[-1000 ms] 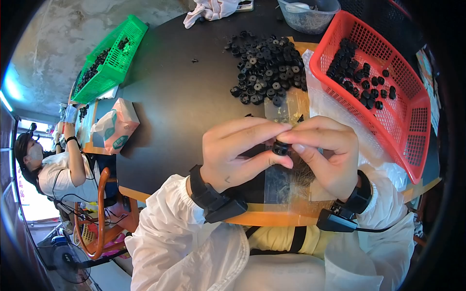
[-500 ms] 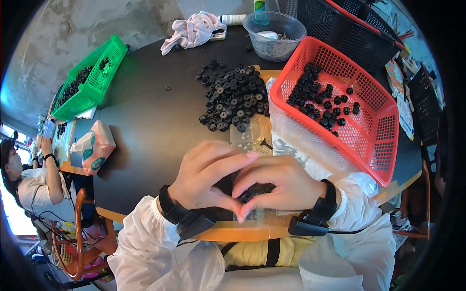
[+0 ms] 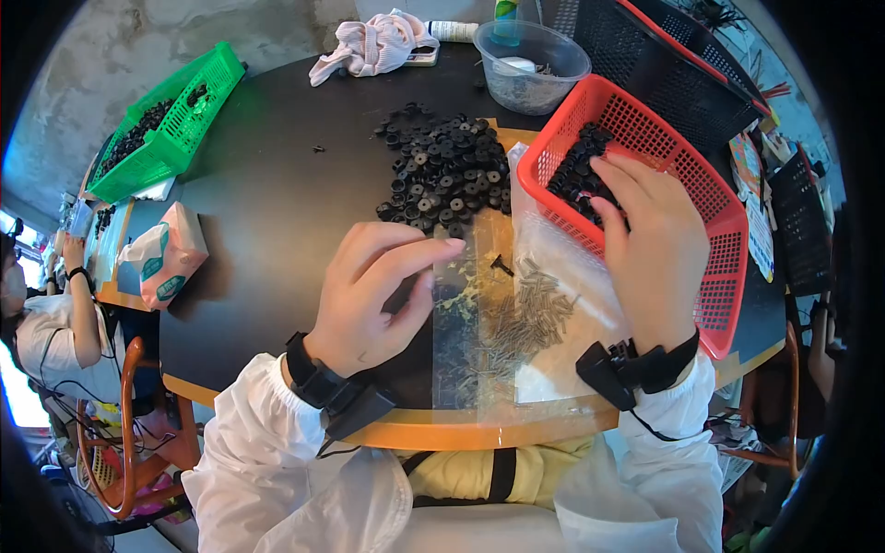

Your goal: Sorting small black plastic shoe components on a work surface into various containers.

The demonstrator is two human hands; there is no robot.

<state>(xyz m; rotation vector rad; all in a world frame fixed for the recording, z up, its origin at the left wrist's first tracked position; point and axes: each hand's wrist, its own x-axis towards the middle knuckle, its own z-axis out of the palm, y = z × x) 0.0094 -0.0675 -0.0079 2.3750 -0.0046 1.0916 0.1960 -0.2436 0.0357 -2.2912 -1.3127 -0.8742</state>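
head view: the hands, joined over the near edge of the table [image 3: 258, 221] a moment ago, are now apart. right hand [image 3: 659, 240] has moved over the red basket [image 3: 722, 267], thumb and fingertips among the black parts [image 3: 577, 168] inside; cannot tell whether it grips one. left hand [image 3: 369, 300] appears empty, fingers loosely curled, forefinger near the pile of black caps [image 3: 447, 175]. thin pins [image 3: 535, 313] lie exposed between, near a lone black piece [image 3: 501, 265]. reading: two-handed handling looks finished for one part.

Bright glare far left; soft sheen on tabletop [image 3: 263, 249]; edges bowed, corners black
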